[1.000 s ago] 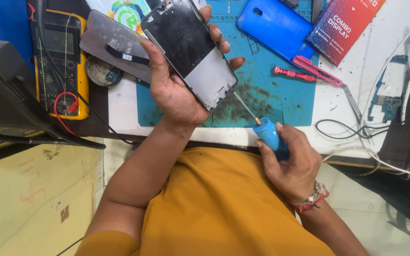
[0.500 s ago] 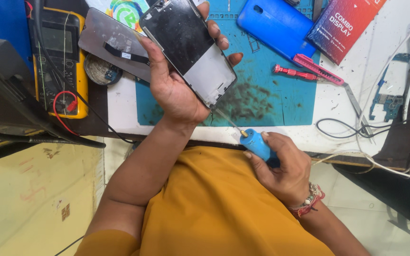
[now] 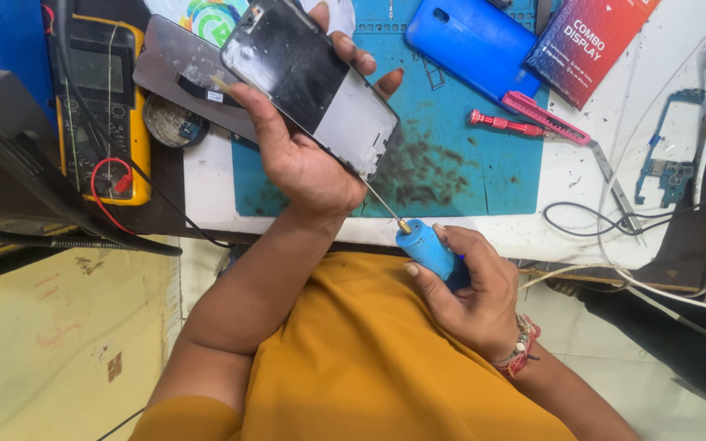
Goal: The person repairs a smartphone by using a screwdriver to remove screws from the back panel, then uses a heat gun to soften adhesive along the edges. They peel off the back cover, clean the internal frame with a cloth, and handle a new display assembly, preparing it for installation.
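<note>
The left hand (image 3: 308, 167) holds a stripped phone frame (image 3: 310, 82) tilted above the blue work mat (image 3: 451, 175), fingers closed around its edges; the right hand (image 3: 471, 298) is wrapped tight on a blue-handled screwdriver (image 3: 428, 249) – its thin shaft angles up to the frame's lower corner (whether the tip touches is hard to tell). On the worktop (image 3: 582, 175) lie a blue back cover (image 3: 471, 41), a red screwdriver (image 3: 504, 125) and a dark display box (image 3: 590, 45); a yellow multimeter (image 3: 104, 110) sits well to the left – beside a grey panel (image 3: 177, 69).
</note>
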